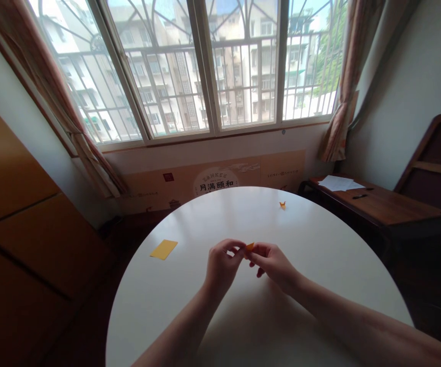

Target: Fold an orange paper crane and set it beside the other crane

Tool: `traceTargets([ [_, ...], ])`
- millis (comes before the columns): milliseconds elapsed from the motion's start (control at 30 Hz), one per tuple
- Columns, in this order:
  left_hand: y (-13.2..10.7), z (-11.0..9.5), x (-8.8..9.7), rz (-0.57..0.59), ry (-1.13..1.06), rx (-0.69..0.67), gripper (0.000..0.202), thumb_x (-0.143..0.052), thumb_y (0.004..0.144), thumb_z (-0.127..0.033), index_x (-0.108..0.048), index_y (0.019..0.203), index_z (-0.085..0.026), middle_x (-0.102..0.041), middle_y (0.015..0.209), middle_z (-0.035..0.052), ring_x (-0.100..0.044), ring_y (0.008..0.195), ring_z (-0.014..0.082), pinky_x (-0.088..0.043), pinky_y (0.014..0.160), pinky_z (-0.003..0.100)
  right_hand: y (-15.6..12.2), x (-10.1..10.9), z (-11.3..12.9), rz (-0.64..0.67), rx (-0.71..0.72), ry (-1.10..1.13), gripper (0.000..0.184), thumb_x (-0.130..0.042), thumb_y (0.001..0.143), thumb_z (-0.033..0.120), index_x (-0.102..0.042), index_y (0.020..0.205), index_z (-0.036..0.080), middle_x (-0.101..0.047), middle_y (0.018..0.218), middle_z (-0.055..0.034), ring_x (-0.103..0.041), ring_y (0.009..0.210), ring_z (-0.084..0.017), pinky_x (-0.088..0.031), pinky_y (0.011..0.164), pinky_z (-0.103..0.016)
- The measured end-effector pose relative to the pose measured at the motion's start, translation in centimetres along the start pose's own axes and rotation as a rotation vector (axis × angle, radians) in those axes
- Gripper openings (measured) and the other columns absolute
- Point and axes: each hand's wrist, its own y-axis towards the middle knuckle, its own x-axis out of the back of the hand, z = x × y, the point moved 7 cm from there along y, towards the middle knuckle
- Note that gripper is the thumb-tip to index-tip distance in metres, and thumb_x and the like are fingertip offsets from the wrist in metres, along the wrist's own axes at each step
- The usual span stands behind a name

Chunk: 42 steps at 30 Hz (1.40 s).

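Observation:
Over the middle of a round white table (pixel 319 265), my left hand (pixel 222 265) and my right hand (pixel 271 262) meet fingertip to fingertip. Both pinch a small folded piece of orange paper (pixel 250 246), most of it hidden by the fingers. A flat yellow paper rectangle (pixel 163 249) lies on the table to the left of my hands. A tiny folded orange paper figure (pixel 282 205) stands near the table's far edge.
A dark wooden side table (pixel 388 206) with white sheets (pixel 337 182) and a pen (pixel 359 196) stands at the right. A large window (pixel 205 66) with curtains fills the far wall. A printed cardboard panel (pixel 216 181) leans below it. Wooden furniture (pixel 14 214) lines the left.

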Motion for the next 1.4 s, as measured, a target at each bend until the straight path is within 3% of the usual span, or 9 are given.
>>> traceTargets([
  [200,-0.3,-0.8,-0.2,-0.004,0.029,-0.073,0.012,-0.066,0.08,-0.012,-0.076,0.08,-0.019,-0.073,0.086,0.0041,-0.068,0.072,0.0148,-0.05,0.053,0.02,0.2,0.4,-0.1,-0.022,0.042,-0.029,0.035,-0.072,0.077,0.047,-0.071,0.088,0.013,-0.065,0.073,-0.005,-0.061,0.068,-0.017,-0.045,0.045,-0.021],
  [500,-0.5,-1.6,-0.4,0.106,0.011,-0.082,0.019,-0.063,0.086,-0.023,-0.079,0.096,-0.02,-0.071,0.109,0.0121,-0.07,0.086,0.0201,-0.056,0.06,0.024,0.4,0.8,0.3,-0.014,0.063,0.033,0.038,-0.068,0.08,0.05,-0.07,0.089,0.013,-0.066,0.079,-0.0062,-0.062,0.069,-0.016,-0.046,0.045,-0.021],
  [800,0.2,0.3,-0.8,0.17,-0.32,0.239,0.02,-0.072,0.075,-0.031,-0.079,0.081,-0.014,-0.072,0.096,0.0114,-0.064,0.072,0.0182,-0.051,0.054,0.025,0.2,1.0,0.9,-0.021,0.125,-0.01,0.038,-0.068,0.082,0.052,-0.069,0.087,0.014,-0.065,0.073,-0.0044,-0.061,0.067,-0.016,-0.048,0.047,-0.022],
  [967,-0.4,1.1,-1.4,0.212,-0.495,0.493,0.027,-0.079,0.068,-0.033,-0.081,0.087,-0.015,-0.074,0.083,0.0087,-0.059,0.07,0.0145,-0.048,0.058,0.022,0.1,1.6,1.5,-0.074,0.186,-0.09,0.038,-0.066,0.083,0.052,-0.069,0.087,0.014,-0.067,0.076,-0.0057,-0.063,0.067,-0.017,-0.048,0.046,-0.023],
  [1167,-0.2,0.3,-1.4,0.214,-0.498,0.449,0.021,-0.076,0.066,-0.029,-0.081,0.083,-0.017,-0.075,0.09,0.0082,-0.06,0.075,0.0163,-0.047,0.059,0.023,0.0,1.6,1.6,-0.059,0.153,-0.04,0.038,-0.068,0.083,0.051,-0.071,0.087,0.014,-0.069,0.076,-0.0066,-0.064,0.065,-0.017,-0.048,0.046,-0.023],
  [1400,-0.1,0.3,-1.4,0.261,-0.481,0.43,0.021,-0.08,0.065,-0.032,-0.077,0.075,-0.014,-0.072,0.071,0.0061,-0.058,0.065,0.0142,-0.045,0.057,0.023,0.0,1.2,1.2,0.017,0.104,0.031,0.037,-0.074,0.078,0.05,-0.071,0.084,0.013,-0.068,0.07,-0.0044,-0.062,0.061,-0.015,-0.046,0.046,-0.021],
])
